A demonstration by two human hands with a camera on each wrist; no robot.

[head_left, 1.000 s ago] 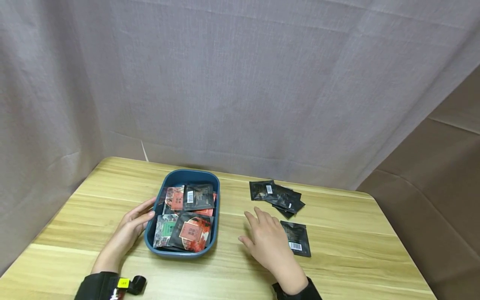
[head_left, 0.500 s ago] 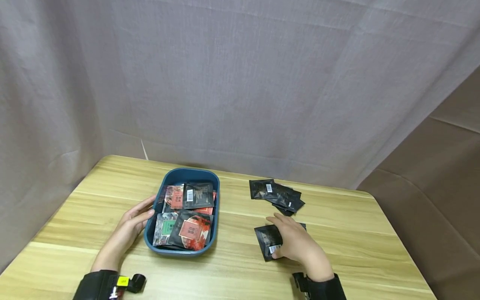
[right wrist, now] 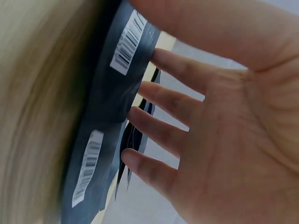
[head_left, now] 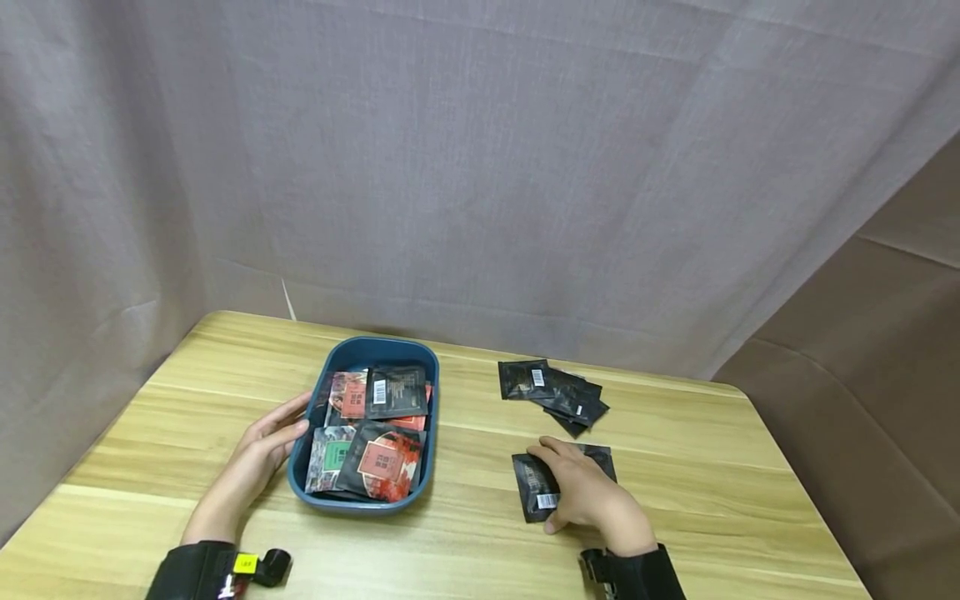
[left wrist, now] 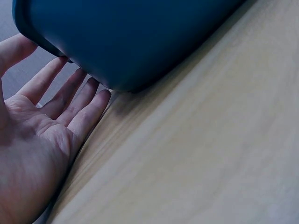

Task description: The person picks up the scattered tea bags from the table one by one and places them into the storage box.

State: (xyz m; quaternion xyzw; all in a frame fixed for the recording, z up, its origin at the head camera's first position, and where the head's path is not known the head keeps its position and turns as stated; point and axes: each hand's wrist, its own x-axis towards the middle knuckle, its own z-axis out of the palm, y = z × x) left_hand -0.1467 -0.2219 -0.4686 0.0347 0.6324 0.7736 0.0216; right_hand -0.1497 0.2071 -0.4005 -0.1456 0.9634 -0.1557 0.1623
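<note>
My left hand (head_left: pixel 258 458) rests against the left side of a blue plastic bin (head_left: pixel 298 487). Its thumb lies at the rim, and in the left wrist view its fingers reach out straight to the bin's wall. Inside the bin lie several sachets (head_left: pixel 382 462), some black, some with red or green labels. My right hand (head_left: pixel 588 496) is over two black sachets on the table, its fingertips touching them. The left sachet (head_left: pixel 531 482) shows a barcode; the right sachet (head_left: pixel 600 457) is mostly hidden by the hand. In the right wrist view the fingers are spread and nearly straight.
A loose pile of black sachets (head_left: pixel 573 396) lies near the table's back edge, behind my right hand. The wooden table (head_left: pixel 712 500) has rounded back corners. A grey cloth (head_left: pixel 480 167) hangs behind it, and a brown one (head_left: pixel 862 375) on the right.
My right hand has moved right, onto the black sachets, then settled slightly lower. A sachet now shows left of it where the hand was before. The left hand and bin stay put.
</note>
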